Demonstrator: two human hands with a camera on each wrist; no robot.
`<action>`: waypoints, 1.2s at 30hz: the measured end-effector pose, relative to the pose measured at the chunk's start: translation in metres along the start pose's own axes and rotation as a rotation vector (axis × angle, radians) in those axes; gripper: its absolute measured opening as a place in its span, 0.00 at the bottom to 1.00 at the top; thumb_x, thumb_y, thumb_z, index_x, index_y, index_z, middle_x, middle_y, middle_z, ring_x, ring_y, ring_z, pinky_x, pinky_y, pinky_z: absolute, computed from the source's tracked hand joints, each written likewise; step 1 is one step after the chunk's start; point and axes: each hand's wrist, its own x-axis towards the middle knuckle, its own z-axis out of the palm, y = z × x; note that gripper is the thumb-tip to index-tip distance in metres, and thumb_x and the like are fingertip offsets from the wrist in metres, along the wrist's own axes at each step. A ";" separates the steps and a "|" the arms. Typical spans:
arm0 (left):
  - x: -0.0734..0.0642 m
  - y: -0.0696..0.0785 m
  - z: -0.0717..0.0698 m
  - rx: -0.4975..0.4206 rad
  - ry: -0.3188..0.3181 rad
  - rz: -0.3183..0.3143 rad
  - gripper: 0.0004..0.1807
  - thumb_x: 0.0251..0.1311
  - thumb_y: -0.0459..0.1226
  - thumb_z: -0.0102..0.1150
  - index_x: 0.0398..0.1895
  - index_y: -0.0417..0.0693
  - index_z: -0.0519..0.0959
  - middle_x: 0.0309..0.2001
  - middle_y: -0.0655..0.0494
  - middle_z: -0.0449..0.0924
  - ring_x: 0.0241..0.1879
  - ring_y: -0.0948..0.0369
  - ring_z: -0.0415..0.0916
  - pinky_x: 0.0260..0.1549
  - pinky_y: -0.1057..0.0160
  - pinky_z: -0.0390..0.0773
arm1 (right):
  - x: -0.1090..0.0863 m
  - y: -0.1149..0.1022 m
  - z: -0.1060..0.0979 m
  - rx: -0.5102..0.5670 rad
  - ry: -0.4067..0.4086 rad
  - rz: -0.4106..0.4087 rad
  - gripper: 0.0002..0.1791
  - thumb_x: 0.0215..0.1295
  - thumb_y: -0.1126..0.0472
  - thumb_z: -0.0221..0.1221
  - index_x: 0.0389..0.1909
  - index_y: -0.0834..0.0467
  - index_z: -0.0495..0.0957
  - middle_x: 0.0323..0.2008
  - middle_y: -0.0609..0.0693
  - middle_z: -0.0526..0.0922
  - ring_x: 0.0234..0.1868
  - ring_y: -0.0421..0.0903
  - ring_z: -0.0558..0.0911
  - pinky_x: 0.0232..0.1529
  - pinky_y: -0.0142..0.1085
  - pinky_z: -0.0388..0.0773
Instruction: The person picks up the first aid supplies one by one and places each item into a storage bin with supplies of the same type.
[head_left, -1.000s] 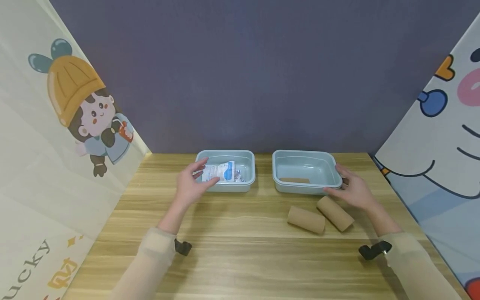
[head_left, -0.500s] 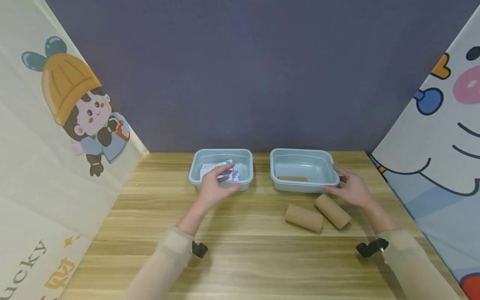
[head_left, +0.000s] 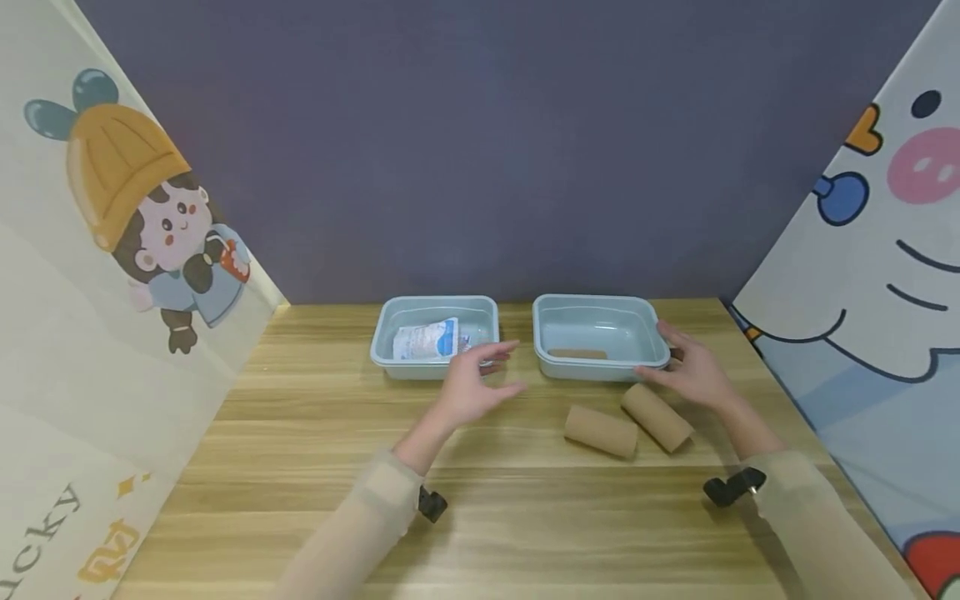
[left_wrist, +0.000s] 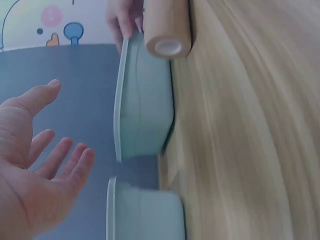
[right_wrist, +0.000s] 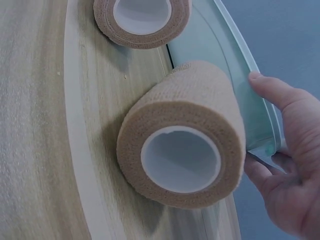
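My left hand [head_left: 468, 387] hovers in front of the gap between two light-blue plastic boxes, fingers spread and holding nothing. Behind it, the left box [head_left: 378, 360] holds a white-and-blue packet [head_left: 426, 340] and another small printed piece, partly hidden by my hand. At the right box [head_left: 558, 372], my right hand [head_left: 693, 371] grips the near right corner, thumb on the front wall and fingers round the end. A flat tan piece [head_left: 577, 354] shows inside that box. In front lie two tan elastic bandage rolls, one nearer the middle [head_left: 600, 431] and one by my right hand [right_wrist: 185, 125].
Both boxes stand at the back of a wood-grain table [head_left: 517, 517], close to a dark blue-grey panel [head_left: 450, 150]. Cartoon-printed white panels [head_left: 45, 250] rise on the left and right sides.
My left hand has moved right, from over the left box to the space in front of the gap. My right hand stays at the right box's corner. The camera view has shifted slightly.
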 end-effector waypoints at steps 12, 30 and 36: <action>0.021 0.007 0.014 -0.017 -0.086 0.057 0.35 0.54 0.32 0.81 0.67 0.36 0.79 0.66 0.38 0.83 0.62 0.43 0.83 0.65 0.49 0.85 | 0.034 -0.017 -0.001 -0.040 0.027 0.037 0.59 0.64 0.46 0.75 0.85 0.61 0.49 0.85 0.58 0.53 0.72 0.69 0.76 0.63 0.37 0.85; 0.015 -0.007 0.076 0.018 -0.359 -0.008 0.34 0.60 0.34 0.77 0.71 0.41 0.77 0.72 0.44 0.78 0.70 0.41 0.76 0.71 0.44 0.79 | 0.012 -0.008 0.004 -0.054 0.014 0.076 0.58 0.64 0.53 0.76 0.83 0.69 0.51 0.84 0.65 0.53 0.71 0.72 0.75 0.67 0.54 0.80; 0.016 -0.008 0.086 0.129 -0.362 0.013 0.34 0.61 0.39 0.78 0.71 0.44 0.78 0.70 0.46 0.81 0.68 0.45 0.79 0.72 0.47 0.79 | 0.010 -0.007 0.003 -0.057 0.028 0.067 0.58 0.64 0.53 0.76 0.83 0.69 0.51 0.84 0.66 0.53 0.72 0.73 0.74 0.67 0.54 0.80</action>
